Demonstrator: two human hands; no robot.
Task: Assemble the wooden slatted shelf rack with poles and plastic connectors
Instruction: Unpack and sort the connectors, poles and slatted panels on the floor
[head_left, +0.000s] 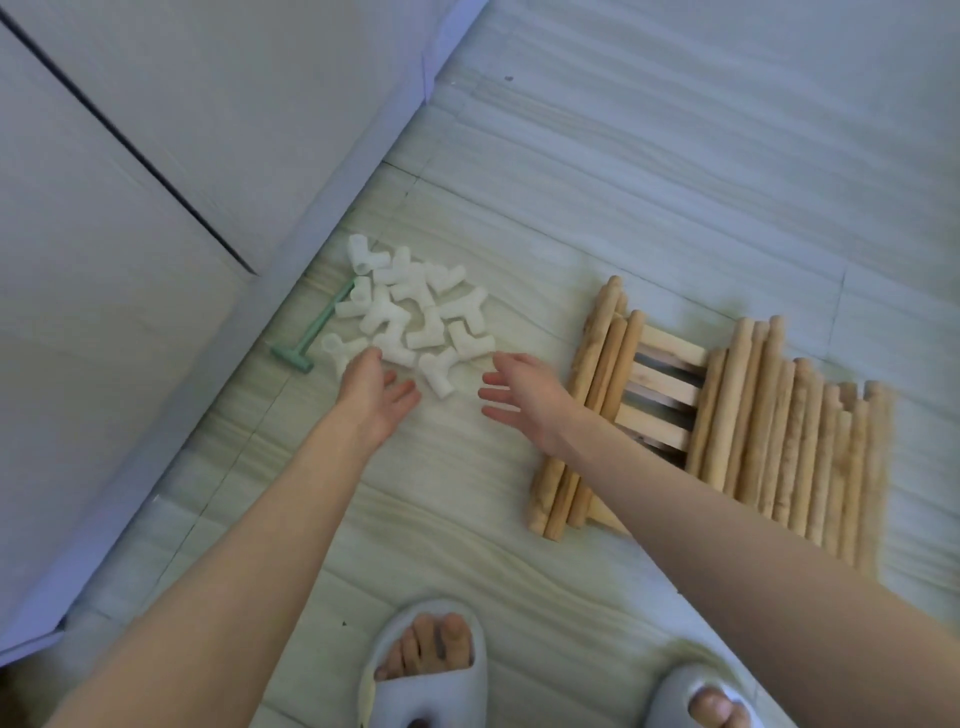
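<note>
Two pale grey open-toed slippers (431, 670) sit at 6 o'clock, toes showing, on the floor below both bare forearms. From there the arms reach up toward the middle of the view.

Left hand (375, 391) is stretched forward, palm down, fingers relaxed and slightly spread, holding nothing; its fingertips lie at the near edge of the heap of white plastic tube connectors (410, 312), and whether they touch a piece cannot be told. Right hand (519, 395) hovers just beside the heap at its 4 o'clock side, fingers straight and loosely fanned toward the left, gripping nothing.

At 9 o'clock of the connectors lies a small mint-green plastic T-shaped tool (317, 332), its handle running up under the heap's edge. At 3 o'clock of the right hand rest the round light wooden poles (779, 431), laid side by side in two bundles, with the pale wooden slatted shelf panel (660, 384) showing between and beneath them; the right forearm crosses over the nearer bundle.

Everything lies on a floor of pale striped grey-green tiles (675, 156). From 7 to 12 o'clock runs a plain white cabinet front (130, 208) with a dark seam between its panels.
</note>
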